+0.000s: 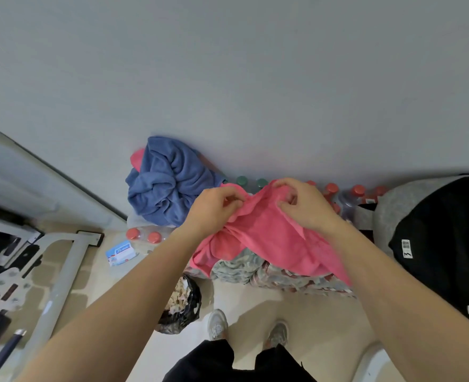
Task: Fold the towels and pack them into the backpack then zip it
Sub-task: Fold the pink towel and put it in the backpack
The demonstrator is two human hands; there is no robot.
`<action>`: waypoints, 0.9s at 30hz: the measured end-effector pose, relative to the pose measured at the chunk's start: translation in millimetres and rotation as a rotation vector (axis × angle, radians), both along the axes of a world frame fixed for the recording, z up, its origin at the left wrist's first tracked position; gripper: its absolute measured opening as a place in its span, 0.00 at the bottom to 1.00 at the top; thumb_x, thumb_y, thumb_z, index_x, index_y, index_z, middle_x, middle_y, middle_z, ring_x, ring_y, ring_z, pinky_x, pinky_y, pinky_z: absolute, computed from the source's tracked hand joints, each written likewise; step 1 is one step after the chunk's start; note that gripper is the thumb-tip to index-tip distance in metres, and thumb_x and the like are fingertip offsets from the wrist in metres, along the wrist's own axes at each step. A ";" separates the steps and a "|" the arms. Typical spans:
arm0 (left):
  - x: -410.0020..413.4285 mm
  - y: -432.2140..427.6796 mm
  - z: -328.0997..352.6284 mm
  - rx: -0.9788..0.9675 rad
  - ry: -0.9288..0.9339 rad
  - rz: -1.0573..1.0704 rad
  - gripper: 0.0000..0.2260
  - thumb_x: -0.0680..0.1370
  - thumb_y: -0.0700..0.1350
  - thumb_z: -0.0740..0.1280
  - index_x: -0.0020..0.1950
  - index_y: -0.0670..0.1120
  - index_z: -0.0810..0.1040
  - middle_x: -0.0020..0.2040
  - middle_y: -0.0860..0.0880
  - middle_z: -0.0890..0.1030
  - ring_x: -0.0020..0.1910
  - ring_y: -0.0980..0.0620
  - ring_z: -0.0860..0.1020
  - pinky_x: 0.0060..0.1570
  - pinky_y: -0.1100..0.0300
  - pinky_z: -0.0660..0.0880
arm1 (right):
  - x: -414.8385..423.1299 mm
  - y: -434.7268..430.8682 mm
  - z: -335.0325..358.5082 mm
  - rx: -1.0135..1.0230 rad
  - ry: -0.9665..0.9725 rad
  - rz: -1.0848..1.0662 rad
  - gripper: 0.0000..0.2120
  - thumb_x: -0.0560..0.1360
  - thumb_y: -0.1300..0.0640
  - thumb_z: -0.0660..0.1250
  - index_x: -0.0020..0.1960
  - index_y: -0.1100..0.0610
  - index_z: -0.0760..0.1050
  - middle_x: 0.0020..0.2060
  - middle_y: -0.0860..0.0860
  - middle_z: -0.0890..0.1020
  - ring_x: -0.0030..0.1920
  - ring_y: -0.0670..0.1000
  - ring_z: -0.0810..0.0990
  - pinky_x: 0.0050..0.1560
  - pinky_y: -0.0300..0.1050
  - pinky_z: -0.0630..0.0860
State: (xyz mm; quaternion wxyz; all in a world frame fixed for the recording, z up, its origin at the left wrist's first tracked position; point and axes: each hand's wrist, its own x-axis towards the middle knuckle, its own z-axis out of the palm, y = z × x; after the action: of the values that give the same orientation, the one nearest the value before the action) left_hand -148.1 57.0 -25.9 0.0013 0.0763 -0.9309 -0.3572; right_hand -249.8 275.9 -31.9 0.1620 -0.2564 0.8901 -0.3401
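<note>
Pink towel (269, 238): bunched, held up between left hand (216, 206) and right hand (306, 206), both pinching its upper edge. Advised: locate two corners, pull taut, then fold. Backpack (445, 244): far right, apart.

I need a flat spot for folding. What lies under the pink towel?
The left hand and right hand hold the pink towel over wrapped packs of bottles. What sits beneath its middle is covered.
</note>
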 end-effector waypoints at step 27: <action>12.9 73.6 7.4 0.408 0.006 0.198 0.03 0.71 0.45 0.74 0.40 0.53 0.82 0.37 0.55 0.83 0.34 0.58 0.78 0.41 0.55 0.77 | 59.5 26.8 -9.5 -0.403 -0.350 -0.539 0.10 0.71 0.64 0.75 0.46 0.50 0.80 0.42 0.48 0.84 0.45 0.47 0.83 0.50 0.45 0.79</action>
State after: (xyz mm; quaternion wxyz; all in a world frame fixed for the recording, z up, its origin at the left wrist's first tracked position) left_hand -135.2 130.6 -18.5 0.0239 0.1650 -0.8272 -0.5365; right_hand -190.3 302.7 -41.5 0.1625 0.0222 0.7999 -0.5773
